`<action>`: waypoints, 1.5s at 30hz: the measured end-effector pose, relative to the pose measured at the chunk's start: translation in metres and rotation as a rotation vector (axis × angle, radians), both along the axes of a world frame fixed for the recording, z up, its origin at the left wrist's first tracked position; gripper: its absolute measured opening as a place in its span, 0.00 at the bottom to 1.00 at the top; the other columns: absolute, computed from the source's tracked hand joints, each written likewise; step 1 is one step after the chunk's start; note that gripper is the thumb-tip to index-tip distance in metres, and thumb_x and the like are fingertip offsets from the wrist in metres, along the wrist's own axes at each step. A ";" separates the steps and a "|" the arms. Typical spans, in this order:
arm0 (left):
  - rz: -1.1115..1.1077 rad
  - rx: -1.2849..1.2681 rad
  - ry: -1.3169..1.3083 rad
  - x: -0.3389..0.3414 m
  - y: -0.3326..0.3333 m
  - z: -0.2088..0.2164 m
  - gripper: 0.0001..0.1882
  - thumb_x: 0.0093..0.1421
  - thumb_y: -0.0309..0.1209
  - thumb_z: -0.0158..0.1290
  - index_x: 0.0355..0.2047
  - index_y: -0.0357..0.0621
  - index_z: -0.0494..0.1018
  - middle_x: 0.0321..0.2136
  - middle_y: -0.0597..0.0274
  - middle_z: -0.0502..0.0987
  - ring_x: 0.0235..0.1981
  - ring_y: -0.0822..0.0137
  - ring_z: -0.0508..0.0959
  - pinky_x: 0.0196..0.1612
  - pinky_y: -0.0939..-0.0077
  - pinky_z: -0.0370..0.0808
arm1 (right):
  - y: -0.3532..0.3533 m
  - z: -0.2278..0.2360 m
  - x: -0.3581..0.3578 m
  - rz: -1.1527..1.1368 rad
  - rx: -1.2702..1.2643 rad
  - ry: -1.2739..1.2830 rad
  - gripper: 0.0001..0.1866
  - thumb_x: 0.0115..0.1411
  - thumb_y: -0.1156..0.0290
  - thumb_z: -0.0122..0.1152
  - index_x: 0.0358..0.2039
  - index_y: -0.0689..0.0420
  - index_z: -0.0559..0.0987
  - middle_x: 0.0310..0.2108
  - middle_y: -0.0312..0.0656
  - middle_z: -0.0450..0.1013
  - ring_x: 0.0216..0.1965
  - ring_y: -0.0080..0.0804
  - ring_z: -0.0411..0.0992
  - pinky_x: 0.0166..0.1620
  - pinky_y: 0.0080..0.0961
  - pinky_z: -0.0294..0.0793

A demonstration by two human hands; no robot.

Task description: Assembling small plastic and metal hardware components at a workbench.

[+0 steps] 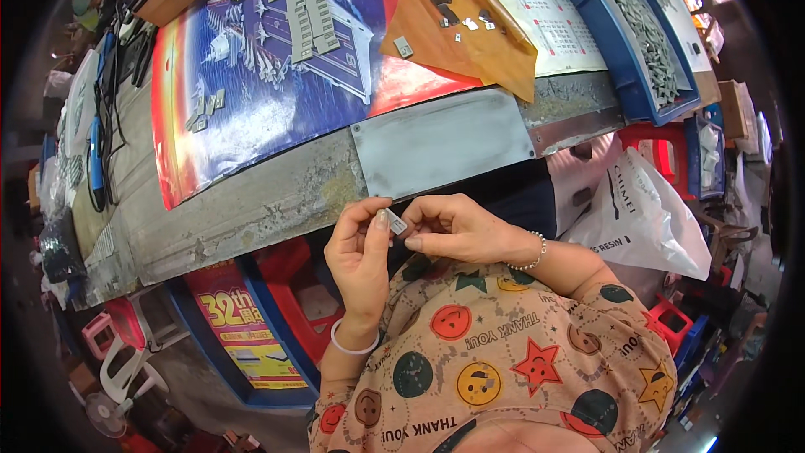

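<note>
Between the thumb and fingers of my left hand [362,247] is a small grey rectangular part [396,222], held up in front of the bench edge. My right hand [453,228] meets it from the right, fingers curled and thumb close to them; whatever sits in that pinch is hidden. Just beyond both hands, a pale metal plate [444,144] lies at the bench edge. Farther off, an orange sheet of paper [503,54] carries another grey part [402,48] plus several tiny black and white pieces. Rows of similar grey parts [309,13] rest on a glossy poster [260,147].
Some loose grey parts [204,111] lie on the poster's left. A blue tray [662,109] filled with grey pieces stands at the right. Blue-handled tools with cords [96,159] line the left. A white plastic bag [658,231] hangs right of my arm; a blue crate [205,340] sits below the bench.
</note>
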State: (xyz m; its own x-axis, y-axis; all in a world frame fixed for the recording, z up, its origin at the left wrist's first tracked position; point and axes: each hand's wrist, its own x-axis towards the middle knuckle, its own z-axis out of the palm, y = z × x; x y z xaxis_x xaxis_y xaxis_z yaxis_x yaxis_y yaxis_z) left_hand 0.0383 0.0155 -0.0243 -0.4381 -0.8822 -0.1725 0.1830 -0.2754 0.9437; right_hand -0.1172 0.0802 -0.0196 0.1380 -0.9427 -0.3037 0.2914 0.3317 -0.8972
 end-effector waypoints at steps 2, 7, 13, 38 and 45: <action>0.009 -0.015 0.002 -0.001 0.002 -0.001 0.09 0.62 0.23 0.49 0.42 0.32 0.73 0.30 0.66 0.74 0.28 0.80 0.70 0.31 0.87 0.65 | -0.002 0.003 -0.002 0.008 0.049 -0.019 0.08 0.62 0.73 0.57 0.40 0.63 0.73 0.33 0.33 0.71 0.29 0.13 0.65 0.34 0.13 0.68; 0.012 -0.017 -0.002 -0.002 0.003 0.000 0.09 0.62 0.22 0.48 0.43 0.32 0.72 0.30 0.66 0.74 0.28 0.80 0.70 0.31 0.87 0.65 | 0.000 -0.001 -0.002 -0.014 0.058 -0.060 0.08 0.63 0.72 0.55 0.40 0.62 0.73 0.31 0.32 0.71 0.28 0.13 0.65 0.31 0.13 0.67; 0.052 -0.050 -0.019 -0.004 0.006 0.002 0.10 0.62 0.22 0.47 0.44 0.31 0.72 0.30 0.66 0.74 0.28 0.81 0.69 0.31 0.87 0.65 | 0.003 -0.008 0.004 -0.079 -0.163 0.041 0.08 0.63 0.71 0.55 0.38 0.62 0.73 0.30 0.33 0.71 0.27 0.14 0.66 0.30 0.13 0.68; -0.194 0.246 0.026 0.003 -0.001 0.008 0.08 0.63 0.22 0.46 0.42 0.33 0.70 0.25 0.65 0.75 0.23 0.81 0.72 0.27 0.89 0.70 | -0.004 0.001 -0.015 -0.087 0.188 -0.168 0.09 0.63 0.67 0.53 0.33 0.61 0.74 0.25 0.36 0.70 0.23 0.15 0.65 0.26 0.13 0.65; -0.202 0.225 -0.044 -0.007 0.001 0.016 0.07 0.62 0.21 0.47 0.40 0.33 0.69 0.22 0.64 0.74 0.21 0.79 0.70 0.25 0.88 0.68 | 0.000 0.014 -0.025 -0.058 0.173 0.010 0.08 0.63 0.69 0.53 0.33 0.61 0.74 0.25 0.36 0.71 0.20 0.15 0.66 0.24 0.14 0.66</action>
State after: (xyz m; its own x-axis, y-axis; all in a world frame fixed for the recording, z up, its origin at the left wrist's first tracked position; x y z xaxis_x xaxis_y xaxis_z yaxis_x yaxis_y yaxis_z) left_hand 0.0312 0.0163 -0.0083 -0.5887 -0.7154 -0.3763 0.0632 -0.5048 0.8609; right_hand -0.1419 0.0801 -0.0052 0.0809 -0.8827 -0.4629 0.3062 0.4640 -0.8313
